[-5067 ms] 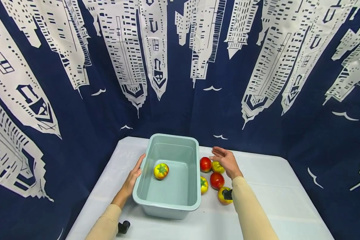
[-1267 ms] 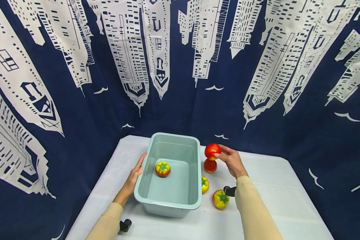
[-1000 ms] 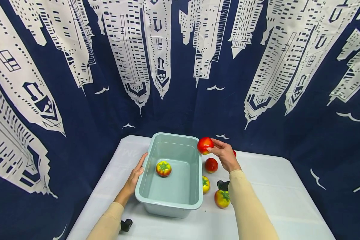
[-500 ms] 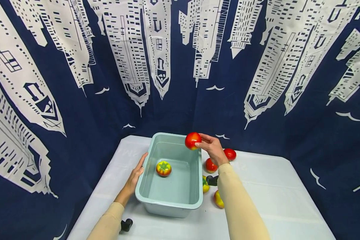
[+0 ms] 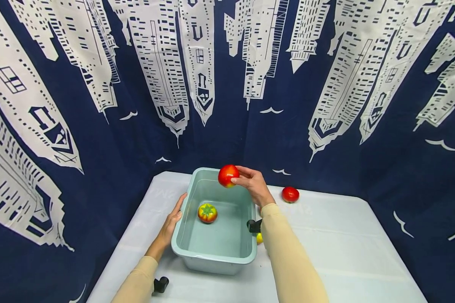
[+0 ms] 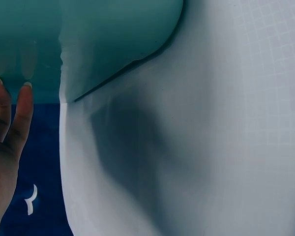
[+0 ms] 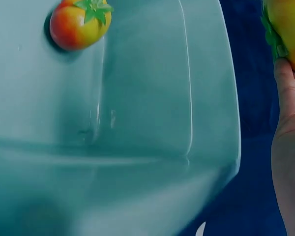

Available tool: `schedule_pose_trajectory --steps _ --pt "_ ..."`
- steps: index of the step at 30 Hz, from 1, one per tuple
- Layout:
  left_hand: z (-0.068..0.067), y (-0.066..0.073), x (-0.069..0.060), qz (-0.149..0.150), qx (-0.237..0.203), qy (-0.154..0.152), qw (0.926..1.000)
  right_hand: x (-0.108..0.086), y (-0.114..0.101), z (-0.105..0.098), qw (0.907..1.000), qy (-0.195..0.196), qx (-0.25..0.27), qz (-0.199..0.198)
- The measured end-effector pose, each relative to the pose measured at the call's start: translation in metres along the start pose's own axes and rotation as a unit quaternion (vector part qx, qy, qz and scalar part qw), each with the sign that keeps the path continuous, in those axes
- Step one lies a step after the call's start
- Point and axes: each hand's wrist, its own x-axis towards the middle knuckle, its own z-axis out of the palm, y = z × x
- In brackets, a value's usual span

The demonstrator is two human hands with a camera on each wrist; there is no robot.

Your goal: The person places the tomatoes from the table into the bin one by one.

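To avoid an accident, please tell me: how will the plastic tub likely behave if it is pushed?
The plastic tub seems stiff: its sides look straight beside the left hand. It may be light for its size: only one tomato shows inside. Resting flat on the table, it would likely slide, not tip.
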Motion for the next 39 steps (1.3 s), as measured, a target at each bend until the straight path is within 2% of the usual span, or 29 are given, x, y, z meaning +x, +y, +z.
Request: schedule_pose_trajectory --steps 9,17,23,30,39 --pt "0.001 -0.002 0.000 0.000 0.005 0.008 1.0000 0.002 0.006 0.008 0.9999 -0.009 0.006 0.005" --pt "0.001 -0.003 0.001 -0.002 -0.001 0.003 1.0000 0.003 0.008 0.001 0.9997 0.006 0.020 0.009" --pt "0.000 -0.004 0.000 0.004 -0.004 0.000 1.0000 0.002 0.007 -0.004 0.9995 0.010 0.028 -0.005" --pt "0.000 -0.004 -0.001 -0.006 -0.004 0.001 1.0000 -0.001 0.005 -0.013 0.9999 0.005 0.008 -0.003" --pt "-0.001 -0.005 -0.001 0.009 -0.015 0.000 0.9998 -0.004 0.001 -0.024 0.9999 0.015 0.001 0.004"
